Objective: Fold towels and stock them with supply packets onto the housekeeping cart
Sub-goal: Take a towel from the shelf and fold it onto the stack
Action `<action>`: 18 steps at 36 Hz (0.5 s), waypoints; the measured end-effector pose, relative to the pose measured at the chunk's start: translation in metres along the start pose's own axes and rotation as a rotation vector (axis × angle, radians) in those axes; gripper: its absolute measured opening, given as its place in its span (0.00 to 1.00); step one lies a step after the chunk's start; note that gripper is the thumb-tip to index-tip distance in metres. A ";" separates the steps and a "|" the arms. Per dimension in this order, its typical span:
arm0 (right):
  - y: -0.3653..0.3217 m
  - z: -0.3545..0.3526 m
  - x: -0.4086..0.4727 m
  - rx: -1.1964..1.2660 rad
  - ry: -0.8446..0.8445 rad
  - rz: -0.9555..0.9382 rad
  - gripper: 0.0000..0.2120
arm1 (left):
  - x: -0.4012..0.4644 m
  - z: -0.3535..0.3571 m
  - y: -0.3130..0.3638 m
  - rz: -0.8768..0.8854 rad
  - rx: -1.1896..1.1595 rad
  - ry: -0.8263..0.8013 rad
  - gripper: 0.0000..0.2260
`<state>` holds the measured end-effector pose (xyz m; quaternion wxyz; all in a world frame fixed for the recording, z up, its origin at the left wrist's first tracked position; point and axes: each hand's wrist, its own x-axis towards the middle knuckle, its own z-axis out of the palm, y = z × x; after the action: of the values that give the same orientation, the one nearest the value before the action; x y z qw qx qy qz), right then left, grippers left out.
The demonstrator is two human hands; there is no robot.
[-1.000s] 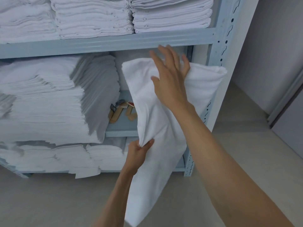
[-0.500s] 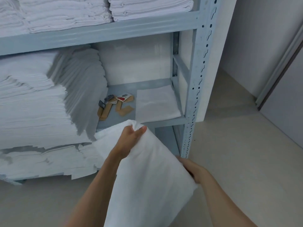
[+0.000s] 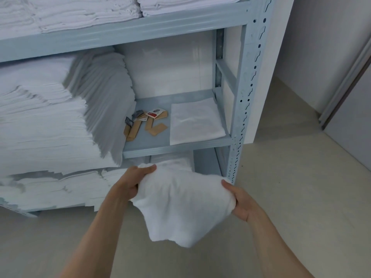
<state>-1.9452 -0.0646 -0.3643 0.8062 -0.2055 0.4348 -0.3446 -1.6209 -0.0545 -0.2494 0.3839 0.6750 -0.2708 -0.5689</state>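
A white towel hangs bunched between my two hands, below the front of the middle shelf. My left hand grips its upper left edge and my right hand grips its right edge. One folded white towel lies flat at the right end of the middle shelf. Beside it, to the left, lie several brown supply packets, one with a red and white label.
The blue-grey metal rack's right upright stands just beyond my right hand. Tall stacks of white linen fill the left of the middle shelf, with more on the top shelf and bottom shelf. Beige floor and a door frame lie right.
The towel came down from in front of the middle shelf to below it. My right hand dropped from its top to its right edge, and the cloth is now bunched shorter.
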 end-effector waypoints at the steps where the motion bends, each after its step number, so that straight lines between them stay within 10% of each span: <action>1: -0.006 0.004 -0.001 0.018 0.004 -0.053 0.25 | 0.000 -0.005 -0.001 -0.048 -0.033 -0.022 0.13; 9: -0.052 0.016 -0.017 -0.231 -0.124 -0.288 0.23 | 0.000 -0.027 -0.012 0.188 -0.080 -0.028 0.09; 18: -0.054 0.012 -0.015 -0.703 0.442 -0.424 0.20 | 0.013 0.003 -0.013 0.283 0.141 0.223 0.09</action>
<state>-1.9613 -0.0900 -0.3149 0.4876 -0.4722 0.6349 -0.3690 -1.6219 -0.0579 -0.2672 0.4396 0.7142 -0.3579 -0.4107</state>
